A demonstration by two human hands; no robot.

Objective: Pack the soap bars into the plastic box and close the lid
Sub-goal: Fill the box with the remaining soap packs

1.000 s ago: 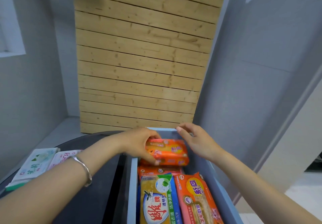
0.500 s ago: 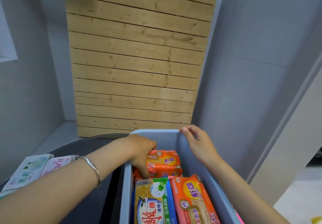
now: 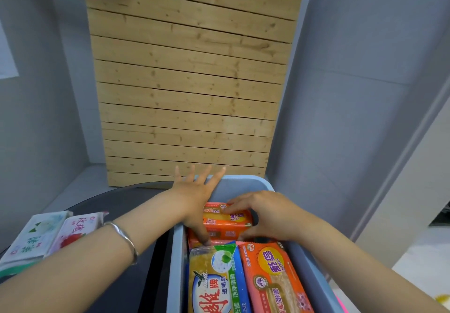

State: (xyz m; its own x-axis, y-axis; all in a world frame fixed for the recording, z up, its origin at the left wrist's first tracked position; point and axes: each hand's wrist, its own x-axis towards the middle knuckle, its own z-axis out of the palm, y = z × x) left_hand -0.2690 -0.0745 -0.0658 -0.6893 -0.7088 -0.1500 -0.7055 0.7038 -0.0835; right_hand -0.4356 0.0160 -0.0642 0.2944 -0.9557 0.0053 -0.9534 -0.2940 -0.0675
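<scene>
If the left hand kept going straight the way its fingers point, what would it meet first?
Probably the wooden slat panel standing behind the table: the left hand points away past the box's far corner, though depth is unclear.

One plastic box (image 3: pixel 220 187), pale blue, open at the top. Inside it, four soap bars in view: one orange bar (image 3: pixel 227 220) lying crosswise at the far end, a second orange bar (image 3: pixel 194 239) partly hidden beneath it, one yellow-and-blue bar (image 3: pixel 216 281) and one orange-pink bar (image 3: pixel 275 278) lying side by side at the near end; whether more lie underneath cannot be told. Two soap bars outside the box on the dark surface (image 3: pixel 117 200): one white-and-green (image 3: pixel 31 237), one white-and-pink (image 3: pixel 75 232). Two hands: left hand (image 3: pixel 194 193), right hand (image 3: pixel 265 212). One silver bangle (image 3: pixel 125 240), on the left wrist. One wooden slatted panel (image 3: pixel 190 76) behind
</scene>
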